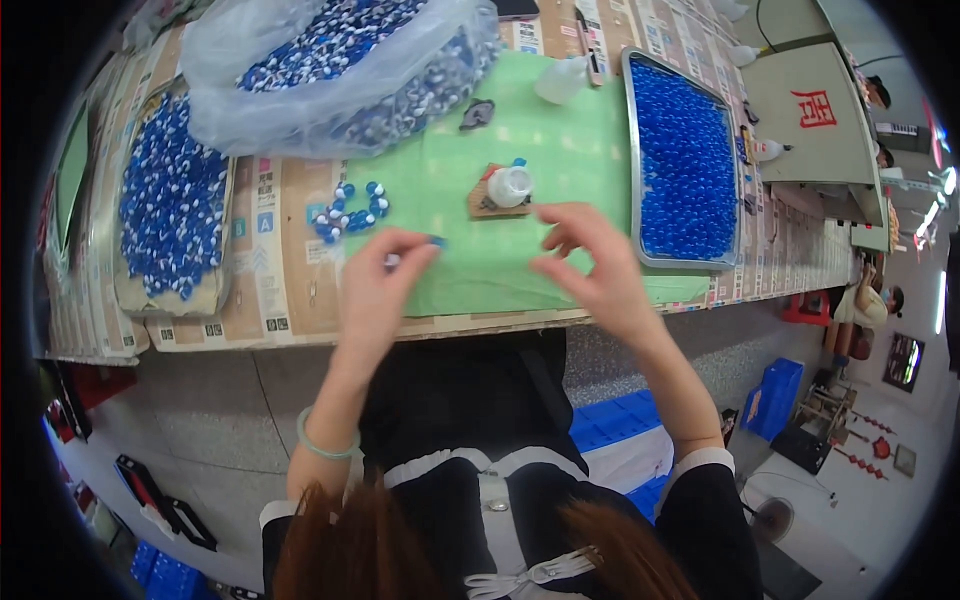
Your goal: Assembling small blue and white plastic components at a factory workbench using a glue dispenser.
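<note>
My left hand [378, 285] is closed, with a small blue bead [437, 241] pinched at its fingertips. Something whitish shows among its curled fingers, too small to name. My right hand [600, 268] hovers over the green mat [465, 275], thumb and fingers apart with nothing visible between them. Just beyond it, a small white plastic pot [511, 186] stands on a brown pad [482, 208], with a blue bead beside its top. Several blue-and-white beads [350, 220] lie in a loose ring beyond my left hand.
At the right is a metal tray [634, 150] full of blue beads. A clear plastic bag [225, 110] of blue-and-white beads lies far left, beside another bead-filled tray [150, 308]. A white squeeze bottle [562, 80], a dark scrap [478, 114] and a pen [586, 35] lie farther back.
</note>
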Available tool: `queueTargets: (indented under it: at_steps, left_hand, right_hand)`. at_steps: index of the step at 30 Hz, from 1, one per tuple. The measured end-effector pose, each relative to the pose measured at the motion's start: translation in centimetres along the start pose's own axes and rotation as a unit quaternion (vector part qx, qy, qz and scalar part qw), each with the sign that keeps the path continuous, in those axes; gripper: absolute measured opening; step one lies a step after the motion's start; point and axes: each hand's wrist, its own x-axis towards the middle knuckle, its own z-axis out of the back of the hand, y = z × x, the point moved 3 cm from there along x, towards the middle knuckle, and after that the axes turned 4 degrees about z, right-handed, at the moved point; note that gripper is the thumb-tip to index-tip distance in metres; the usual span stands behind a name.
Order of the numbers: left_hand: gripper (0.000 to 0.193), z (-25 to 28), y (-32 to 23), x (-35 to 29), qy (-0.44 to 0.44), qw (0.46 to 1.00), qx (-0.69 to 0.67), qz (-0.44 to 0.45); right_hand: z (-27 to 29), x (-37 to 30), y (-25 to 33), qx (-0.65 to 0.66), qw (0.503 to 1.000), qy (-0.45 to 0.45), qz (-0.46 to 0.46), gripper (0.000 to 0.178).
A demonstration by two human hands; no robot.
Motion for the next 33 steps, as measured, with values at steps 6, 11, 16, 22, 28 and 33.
queueTargets:
  at_steps: [6, 11, 16, 22, 28, 33]
  left_hand:
    - [0.020, 3.6, -0.3, 0.1, -0.120, 0.992, 0.032, -0.018]
    - [0.028, -0.3, -1.3, -1.7, 0.121, 0.851, -0.456, 0.232]
    - [0.042, -2.9, -1.0, -1.4, 0.276, 0.738, -0.566, 0.242]
    - [0.042, -3.8, -2.7, -1.6, 0.254, 0.809, -0.465, 0.256]
    - [0.037, -3.3, -2.0, -1.6, 0.260, 0.839, -0.419, 0.231]
    - [0.034, -3.2, -2.6, -1.4, 0.186, 0.807, -0.488, 0.275]
  right_hand:
    - [10.1, 1.3, -8.7, -0.334, 0.932, -0.134, -0.036, 0.017]
    - [9.8, 2.5, -10.8, -0.433, 0.898, -0.053, -0.062, 0.014]
    - [10.8, 1.3, -10.2, -0.198, 0.956, -0.212, -0.051, 0.012]
    - [5.5, -0.3, -5.4, 0.145, 0.975, -0.107, -0.132, 0.018]
    - [1.2, -1.1, -3.1, 0.552, 0.799, -0.027, -0.237, 0.019]
    - [0.7, -1.5, -3.2, 0.607, 0.755, -0.018, -0.248, 0.021]
